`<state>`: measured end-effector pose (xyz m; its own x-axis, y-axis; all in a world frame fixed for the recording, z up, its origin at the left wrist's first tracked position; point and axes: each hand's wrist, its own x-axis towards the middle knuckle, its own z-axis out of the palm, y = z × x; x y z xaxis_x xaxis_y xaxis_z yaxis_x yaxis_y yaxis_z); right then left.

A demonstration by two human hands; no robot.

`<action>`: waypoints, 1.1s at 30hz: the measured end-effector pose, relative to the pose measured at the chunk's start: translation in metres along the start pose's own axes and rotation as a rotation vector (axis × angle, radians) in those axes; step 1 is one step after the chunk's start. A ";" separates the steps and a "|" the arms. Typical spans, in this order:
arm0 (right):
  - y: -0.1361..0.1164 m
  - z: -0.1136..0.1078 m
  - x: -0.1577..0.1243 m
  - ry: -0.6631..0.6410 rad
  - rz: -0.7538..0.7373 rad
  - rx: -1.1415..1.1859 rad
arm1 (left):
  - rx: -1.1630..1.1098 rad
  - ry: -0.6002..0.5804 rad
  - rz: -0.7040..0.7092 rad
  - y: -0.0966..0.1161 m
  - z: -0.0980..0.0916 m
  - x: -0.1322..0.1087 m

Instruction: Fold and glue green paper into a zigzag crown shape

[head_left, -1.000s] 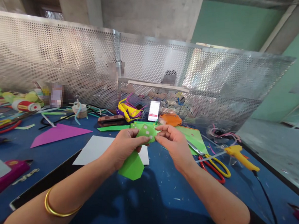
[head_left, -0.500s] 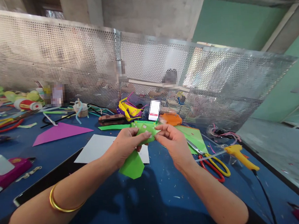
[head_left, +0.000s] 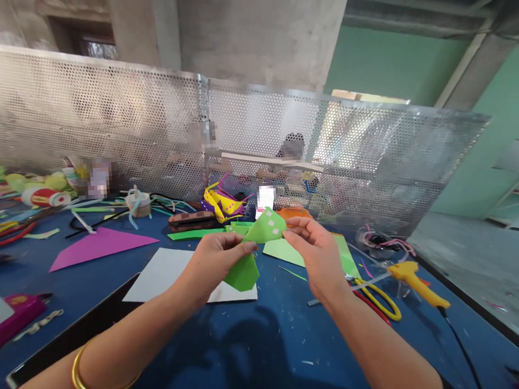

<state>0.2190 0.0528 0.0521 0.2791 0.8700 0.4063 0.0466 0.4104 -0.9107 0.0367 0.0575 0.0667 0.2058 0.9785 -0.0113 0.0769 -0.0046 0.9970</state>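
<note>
A green paper piece [head_left: 265,227] with several small pale squares on it is held up over the blue table. My left hand [head_left: 222,257] pinches its left side between thumb and fingers, and a plain green part hangs below that hand. At the right end, my right hand [head_left: 312,247] pinches the edge with thumb and forefinger. Beneath the left hand lies a white sheet [head_left: 158,275]. A light green sheet [head_left: 285,251] rests behind the right hand, which partly covers it. Scissors [head_left: 380,298] with red and yellow handles lie beside the right forearm, their blades hidden.
A yellow glue gun [head_left: 419,281] with a black cord lies on the right. Purple paper [head_left: 107,245], a brown case [head_left: 192,220] and yellow-purple paper shapes [head_left: 222,203] sit further back. A perforated metal screen [head_left: 147,119] closes the table's far side, people behind it.
The green paper has been raised and turned, so its square-dotted part now stands up more openly between my hands. My right hand has moved slightly right. The view has tilted up a little.
</note>
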 end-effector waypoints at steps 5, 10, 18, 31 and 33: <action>-0.008 -0.015 0.011 -0.010 -0.206 -0.043 | -0.047 0.054 0.010 0.002 -0.003 0.001; -0.009 -0.031 0.023 0.082 -0.214 -0.079 | -0.060 0.050 -0.013 0.004 -0.004 0.000; -0.011 -0.031 0.024 0.141 -0.168 0.001 | -0.009 0.039 -0.017 0.002 -0.003 0.001; -0.010 -0.045 0.031 0.156 -0.303 -0.098 | 0.002 0.026 -0.004 0.002 -0.001 0.000; -0.010 -0.046 0.032 0.172 -0.331 -0.083 | 0.008 0.025 -0.002 0.002 -0.001 0.000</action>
<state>0.2717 0.0639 0.0706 0.3924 0.6324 0.6679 0.2366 0.6323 -0.7377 0.0358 0.0576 0.0684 0.1817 0.9833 -0.0110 0.0851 -0.0045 0.9964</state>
